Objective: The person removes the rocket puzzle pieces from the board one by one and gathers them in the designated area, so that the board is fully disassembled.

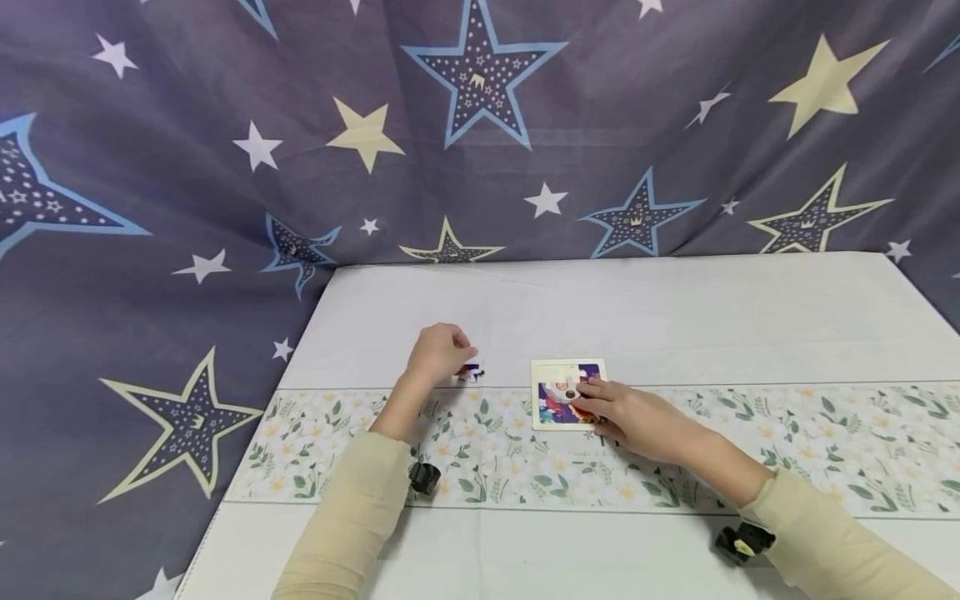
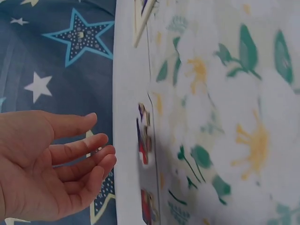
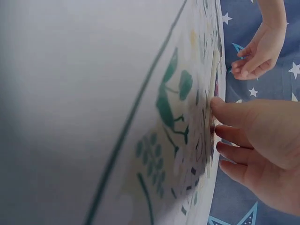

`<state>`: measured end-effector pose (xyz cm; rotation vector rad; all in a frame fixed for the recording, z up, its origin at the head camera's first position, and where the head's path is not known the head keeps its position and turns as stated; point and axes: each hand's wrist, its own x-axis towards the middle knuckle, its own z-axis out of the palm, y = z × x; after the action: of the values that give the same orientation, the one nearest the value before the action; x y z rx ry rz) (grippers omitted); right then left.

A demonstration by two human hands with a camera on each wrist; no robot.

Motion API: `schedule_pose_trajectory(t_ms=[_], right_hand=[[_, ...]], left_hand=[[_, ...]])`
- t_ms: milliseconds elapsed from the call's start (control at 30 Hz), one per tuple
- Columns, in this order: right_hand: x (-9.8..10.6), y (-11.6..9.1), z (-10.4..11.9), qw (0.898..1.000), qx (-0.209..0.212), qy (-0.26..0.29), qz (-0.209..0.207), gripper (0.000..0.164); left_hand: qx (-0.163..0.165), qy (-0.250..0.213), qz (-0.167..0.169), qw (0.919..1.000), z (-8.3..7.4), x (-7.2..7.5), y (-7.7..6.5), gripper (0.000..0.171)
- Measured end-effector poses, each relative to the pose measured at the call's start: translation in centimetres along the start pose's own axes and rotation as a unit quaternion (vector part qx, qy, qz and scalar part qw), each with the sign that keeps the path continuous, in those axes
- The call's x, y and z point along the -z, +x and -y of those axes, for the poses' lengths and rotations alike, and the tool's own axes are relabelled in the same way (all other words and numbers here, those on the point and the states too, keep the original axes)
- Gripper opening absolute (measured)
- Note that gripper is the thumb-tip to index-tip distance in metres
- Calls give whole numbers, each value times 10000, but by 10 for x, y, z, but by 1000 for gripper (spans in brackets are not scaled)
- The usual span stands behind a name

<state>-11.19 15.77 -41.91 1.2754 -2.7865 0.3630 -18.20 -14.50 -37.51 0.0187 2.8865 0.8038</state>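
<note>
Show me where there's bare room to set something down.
Bare: the far white strip between the puzzle frame and starry curtain; also the near white strip between the sleeves. Crowded: the puzzle frame, with the right hand at it, and the loose pieces beside the left hand.

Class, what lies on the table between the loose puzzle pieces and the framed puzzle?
Only bare tablecloth; the head view shows it between the loose puzzle pieces and framed puzzle.

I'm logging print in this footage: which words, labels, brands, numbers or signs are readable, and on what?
No readable words, labels, brands or numbers.
Cloth: dark marks by the right hand, too small and blurred to read.
Puzzle: no legible text.
Curtain: small crown signs on stars, no words.
</note>
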Motion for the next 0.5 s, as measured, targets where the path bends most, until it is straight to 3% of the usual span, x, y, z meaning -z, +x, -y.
schedule_pose_trajectory(t_ms=[300,500], right_hand=[[4,-4,4,9996,-28,116,261,47],[7,-7,6,9958,-200,655,602,49]], left_hand=[[-408,-205,176,9988,-25,-9,3,21],[-804,-419,684,9935,-51,-29,5,31]])
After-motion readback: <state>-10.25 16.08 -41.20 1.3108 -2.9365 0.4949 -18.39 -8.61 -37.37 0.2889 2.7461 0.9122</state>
